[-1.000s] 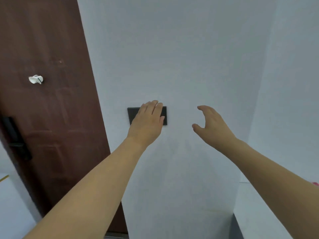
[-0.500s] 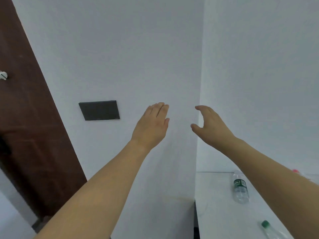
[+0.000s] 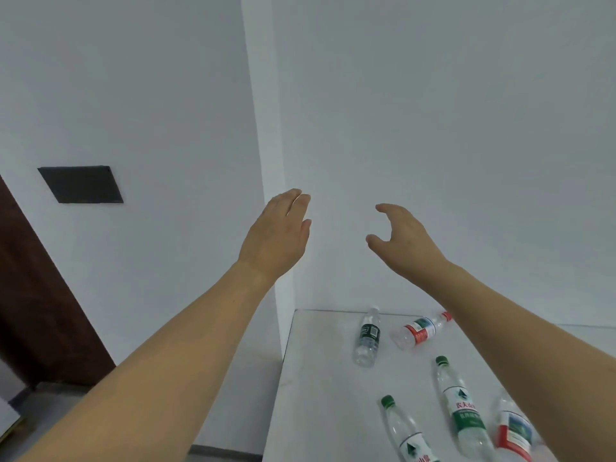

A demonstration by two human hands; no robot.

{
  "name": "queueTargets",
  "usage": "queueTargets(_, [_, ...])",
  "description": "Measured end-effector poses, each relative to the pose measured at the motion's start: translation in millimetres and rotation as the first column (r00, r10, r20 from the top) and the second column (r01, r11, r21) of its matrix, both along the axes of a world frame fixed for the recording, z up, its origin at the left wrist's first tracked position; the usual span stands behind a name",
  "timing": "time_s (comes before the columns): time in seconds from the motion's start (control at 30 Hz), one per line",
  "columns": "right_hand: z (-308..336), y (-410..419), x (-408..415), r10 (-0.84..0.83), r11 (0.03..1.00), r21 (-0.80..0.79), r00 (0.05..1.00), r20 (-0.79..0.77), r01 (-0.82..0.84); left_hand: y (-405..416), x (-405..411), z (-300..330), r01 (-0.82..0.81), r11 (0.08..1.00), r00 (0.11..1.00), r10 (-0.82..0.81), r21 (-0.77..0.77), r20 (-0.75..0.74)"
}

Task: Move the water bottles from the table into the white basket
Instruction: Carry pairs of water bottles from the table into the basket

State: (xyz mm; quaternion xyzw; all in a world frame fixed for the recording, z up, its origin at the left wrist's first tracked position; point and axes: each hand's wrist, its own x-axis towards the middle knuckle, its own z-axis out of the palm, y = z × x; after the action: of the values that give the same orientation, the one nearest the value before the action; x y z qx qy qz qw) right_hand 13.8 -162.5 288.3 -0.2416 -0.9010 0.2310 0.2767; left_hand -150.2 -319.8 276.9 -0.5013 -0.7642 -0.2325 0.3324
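Several clear water bottles lie on the white table (image 3: pixel 320 395) at the lower right. A dark-label bottle (image 3: pixel 367 336) rests near the table's far left corner, with a red-label bottle (image 3: pixel 420 329) beside it. Closer to me lie two green-capped bottles (image 3: pixel 461 408) (image 3: pixel 405 431) and one more red-label bottle (image 3: pixel 511 426), partly behind my right forearm. My left hand (image 3: pixel 278 236) is raised in front of the wall corner, fingers extended, holding nothing. My right hand (image 3: pixel 401 240) hangs high above the bottles, fingers curved and apart, empty. No white basket is in view.
White walls meet in a corner behind my hands. A dark panel (image 3: pixel 81 185) is mounted on the left wall, and a brown door (image 3: pixel 36 311) stands at the far left. The table's left edge drops to a grey floor (image 3: pixel 226 453).
The view has swung right and down: the door and dark panel slid left, and the table with several bottles came into sight. Both hands keep the same raised, empty pose.
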Motion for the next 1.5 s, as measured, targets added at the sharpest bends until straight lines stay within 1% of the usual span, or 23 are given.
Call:
queueTargets(0.13, [-15.1, 57.0, 47.0, -0.003, 0.999, -0.04, 0.999, 0.047, 0.005, 54.5, 44.9, -18.5, -0.016, 1.0, 0.992, 0.016, -0.001, 0.128])
queueTargets(0.27, [-32.6, 127.8, 96.8, -0.026, 0.995, -0.095, 0.996, 0.083, 0.033, 120.1, 97.1, -35.8, -0.011, 1.0, 0.985, 0.015, -0.023, 0.171])
queueTargets(0.4, [-57.1, 192.1, 129.9, -0.021, 0.982, -0.185, 0.993, 0.118, 0.042, 174.3, 137.9, -55.6, -0.04, 0.999, 0.963, 0.048, -0.035, 0.264])
queueTargets(0.53, [-83.7, 245.4, 152.7, -0.043, 0.956, -0.282, 0.986, 0.161, 0.087, 220.8, 163.4, -86.5, -0.046, 0.99, 0.917, 0.096, -0.135, 0.388])
queueTargets(0.6, [-101.0, 275.8, 166.7, -0.082, 0.942, -0.308, 0.981, 0.175, 0.134, 252.6, 171.1, -101.4, -0.033, 0.988, 0.883, 0.1, -0.153, 0.458])
queueTargets(0.67, [-123.6, 308.7, 183.5, -0.111, 0.925, -0.338, 0.973, 0.201, 0.175, 287.6, 186.3, -117.6, -0.048, 0.987, 0.816, 0.128, -0.154, 0.564])
queueTargets(0.73, [-147.1, 343.6, 203.3, -0.138, 0.904, -0.365, 0.96, 0.244, 0.223, 323.2, 208.7, -134.6, -0.059, 0.984, 0.719, 0.157, -0.165, 0.677])
queueTargets(0.83, [-180.8, 401.6, 231.7, -0.161, 0.847, -0.43, 0.922, 0.352, 0.312, 376.3, 241.1, -165.0, -0.032, 0.975, 0.584, 0.198, -0.222, 0.787])
queueTargets(0.9, [-205.6, 437.9, 245.0, -0.158, 0.784, -0.498, 0.895, 0.418, 0.371, 411.4, 253.3, -185.2, -0.031, 0.962, 0.503, 0.251, -0.273, 0.827])
queueTargets(1.0, [-246.7, 478.7, 250.6, -0.116, 0.7, -0.581, 0.869, 0.481, 0.416, 460.0, 260.9, -215.0, -0.039, 0.939, 0.383, 0.33, -0.342, 0.863])
queueTargets(1.07, [-276.2, 498.6, 249.8, -0.078, 0.676, -0.59, 0.839, 0.538, 0.441, 487.4, 263.1, -239.9, -0.014, 0.916, 0.308, 0.384, -0.4, 0.87])
queueTargets(1.1, [-289.7, 506.6, 249.9, -0.069, 0.681, -0.572, 0.818, 0.572, 0.458, 499.3, 264.1, -253.2, -0.002, 0.904, 0.283, 0.412, -0.429, 0.866])
queueTargets(1.13, [-303.2, 514.9, 251.0, -0.071, 0.694, -0.543, 0.796, 0.602, 0.473, 510.3, 264.6, -266.5, 0.004, 0.889, 0.271, 0.439, -0.457, 0.857])
queueTargets(1.2, [-328.5, 531.8, 254.1, -0.1, 0.748, -0.448, 0.75, 0.653, 0.49, 529.3, 264.5, -288.0, 0.003, 0.864, 0.274, 0.483, -0.503, 0.832])
queueTargets(1.23, [-339.3, 540.9, 255.0, -0.119, 0.765, -0.412, 0.736, 0.666, 0.496, 539.4, 265.7, -297.5, 0.002, 0.854, 0.284, 0.498, -0.52, 0.819])
queueTargets(1.27, [-349.2, 550.4, 254.7, -0.122, 0.763, -0.408, 0.732, 0.671, 0.501, 549.4, 268.7, -305.8, 0.004, 0.845, 0.306, 0.508, -0.534, 0.805])
queueTargets(1.33, [-365.1, 566.3, 249.5, -0.088, 0.723, -0.479, 0.754, 0.651, 0.498, 567.2, 280.3, -321.1, 0.035, 0.821, 0.342, 0.526, -0.569, 0.779])
queueTargets(1.37, [-372.2, 573.0, 245.4, -0.064, 0.694, -0.527, 0.772, 0.632, 0.49, 574.1, 289.2, -329.5, 0.067, 0.802, 0.34, 0.541, -0.594, 0.769])
queueTargets(1.43, [-384.1, 583.8, 235.3, -0.03, 0.637, -0.615, 0.812, 0.582, 0.464, 583.9, 310.9, -346.2, 0.162, 0.728, 0.329, 0.597, -0.666, 0.732])
queueTargets(1.5, [-394.0, 590.9, 225.6, 0.016, 0.608, -0.669, 0.836, 0.549, 0.428, 589.9, 328.5, -362.5, 0.216, 0.658, 0.368, 0.629, -0.721, 0.684])
